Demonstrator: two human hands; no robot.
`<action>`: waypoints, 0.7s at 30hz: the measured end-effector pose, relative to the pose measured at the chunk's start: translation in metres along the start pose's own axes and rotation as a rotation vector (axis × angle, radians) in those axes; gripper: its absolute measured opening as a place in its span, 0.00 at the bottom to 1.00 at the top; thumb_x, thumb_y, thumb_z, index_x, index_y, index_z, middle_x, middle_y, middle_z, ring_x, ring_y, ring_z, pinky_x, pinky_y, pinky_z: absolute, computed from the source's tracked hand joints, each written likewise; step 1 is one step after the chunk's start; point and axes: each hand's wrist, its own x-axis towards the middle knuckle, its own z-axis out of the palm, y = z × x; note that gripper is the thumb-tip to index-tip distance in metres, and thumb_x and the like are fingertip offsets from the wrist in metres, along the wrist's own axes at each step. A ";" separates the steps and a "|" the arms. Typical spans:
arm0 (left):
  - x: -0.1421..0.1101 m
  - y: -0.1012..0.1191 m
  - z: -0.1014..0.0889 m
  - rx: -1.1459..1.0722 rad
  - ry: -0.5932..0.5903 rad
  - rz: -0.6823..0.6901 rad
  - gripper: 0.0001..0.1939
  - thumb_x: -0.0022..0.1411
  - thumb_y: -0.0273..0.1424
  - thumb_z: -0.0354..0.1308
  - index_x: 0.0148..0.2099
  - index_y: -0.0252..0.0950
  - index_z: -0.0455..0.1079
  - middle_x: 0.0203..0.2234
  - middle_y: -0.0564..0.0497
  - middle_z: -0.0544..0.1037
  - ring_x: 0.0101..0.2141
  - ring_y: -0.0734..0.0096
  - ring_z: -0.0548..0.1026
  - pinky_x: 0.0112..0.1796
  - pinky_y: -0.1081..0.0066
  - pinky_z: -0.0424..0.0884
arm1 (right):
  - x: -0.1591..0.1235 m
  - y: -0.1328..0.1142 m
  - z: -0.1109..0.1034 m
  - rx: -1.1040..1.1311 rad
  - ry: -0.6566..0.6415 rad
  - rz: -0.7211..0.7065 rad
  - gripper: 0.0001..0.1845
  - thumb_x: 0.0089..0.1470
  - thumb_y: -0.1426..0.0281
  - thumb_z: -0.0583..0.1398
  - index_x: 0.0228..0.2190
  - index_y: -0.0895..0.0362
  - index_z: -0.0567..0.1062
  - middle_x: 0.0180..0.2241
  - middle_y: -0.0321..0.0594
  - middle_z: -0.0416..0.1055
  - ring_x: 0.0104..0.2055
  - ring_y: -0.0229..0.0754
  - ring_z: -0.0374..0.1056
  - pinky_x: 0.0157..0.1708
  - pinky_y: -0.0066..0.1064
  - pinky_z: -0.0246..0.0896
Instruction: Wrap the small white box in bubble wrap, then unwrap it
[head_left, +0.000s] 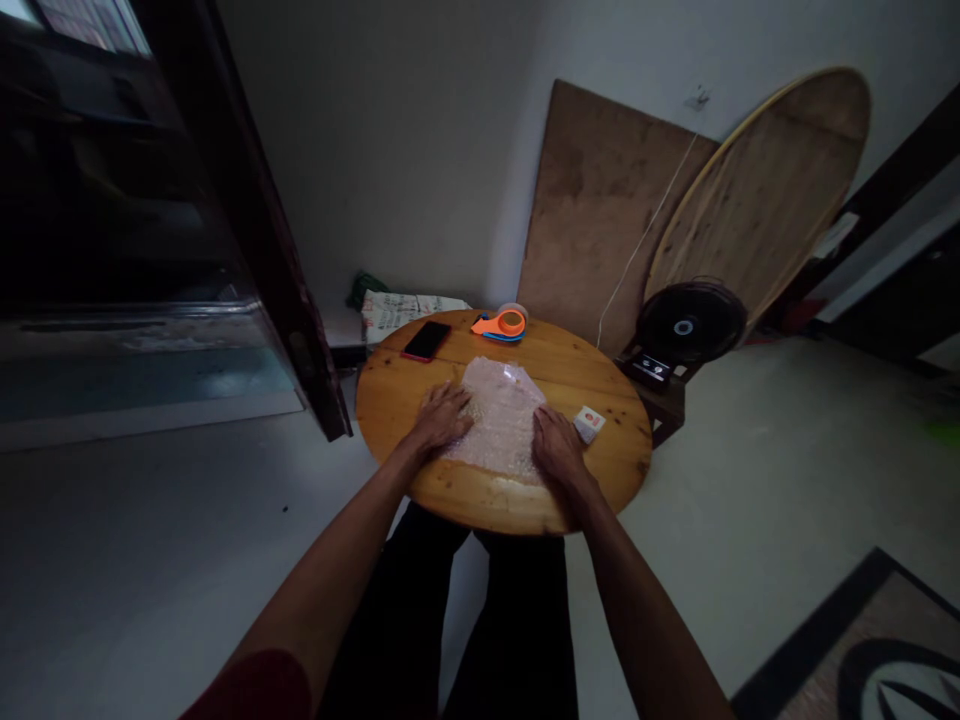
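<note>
A sheet of bubble wrap [499, 425] lies spread on the round wooden table [495, 505] in front of me. My left hand [444, 414] rests flat on its left edge, fingers stretched out. On the right edge of the sheet lies my right hand [556, 443], its fingers extended and pointing away from me. Just right of that hand sits a small white box [589, 424] with a red mark. Toward the far side of the table are an orange and blue tape dispenser [501, 324] and a dark phone [427, 341] with a red edge.
A black fan [691, 322] stands on a dark wooden stool [667, 408] beside the table's right side. Against the wall lean a brown board [592, 200] and a round wooden tabletop [772, 180]. A dark door frame [255, 200] rises at left.
</note>
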 end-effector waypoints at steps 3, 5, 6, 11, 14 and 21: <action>0.000 0.000 0.000 -0.008 0.010 -0.002 0.28 0.62 0.40 0.51 0.63 0.38 0.61 0.64 0.45 0.60 0.66 0.51 0.49 0.64 0.49 0.44 | 0.000 0.000 -0.001 -0.004 -0.003 0.004 0.24 0.64 0.71 0.45 0.56 0.64 0.68 0.60 0.50 0.63 0.60 0.48 0.58 0.60 0.36 0.48; 0.000 -0.001 0.000 -0.006 0.021 -0.004 0.28 0.62 0.40 0.52 0.62 0.37 0.62 0.64 0.44 0.61 0.66 0.51 0.49 0.64 0.49 0.44 | 0.000 -0.001 -0.001 -0.013 -0.004 0.004 0.23 0.64 0.71 0.45 0.56 0.64 0.68 0.60 0.50 0.63 0.60 0.48 0.58 0.60 0.36 0.48; 0.000 -0.001 0.001 -0.003 0.025 -0.003 0.28 0.61 0.40 0.52 0.62 0.38 0.63 0.64 0.44 0.61 0.66 0.51 0.50 0.64 0.49 0.44 | 0.000 -0.001 -0.001 -0.017 -0.006 0.005 0.23 0.64 0.72 0.45 0.56 0.64 0.68 0.60 0.50 0.63 0.60 0.47 0.58 0.60 0.36 0.48; 0.001 0.001 0.001 0.001 0.019 -0.034 0.28 0.60 0.41 0.54 0.60 0.38 0.65 0.63 0.45 0.61 0.65 0.51 0.51 0.63 0.51 0.46 | 0.000 -0.002 -0.002 -0.019 -0.015 0.009 0.23 0.63 0.72 0.46 0.55 0.63 0.68 0.60 0.49 0.63 0.60 0.47 0.59 0.59 0.35 0.48; -0.002 0.005 -0.006 0.031 0.022 -0.033 0.25 0.61 0.41 0.53 0.58 0.38 0.67 0.63 0.44 0.62 0.65 0.48 0.52 0.62 0.47 0.47 | -0.002 -0.003 -0.003 -0.012 -0.009 0.012 0.23 0.64 0.71 0.45 0.55 0.64 0.68 0.59 0.49 0.63 0.60 0.47 0.59 0.59 0.35 0.48; -0.014 0.051 -0.026 0.055 0.033 0.133 0.21 0.63 0.37 0.52 0.57 0.37 0.66 0.61 0.43 0.64 0.64 0.49 0.53 0.62 0.47 0.48 | -0.002 -0.005 -0.005 0.030 0.008 0.014 0.22 0.63 0.72 0.46 0.54 0.64 0.69 0.58 0.50 0.64 0.59 0.47 0.59 0.59 0.35 0.49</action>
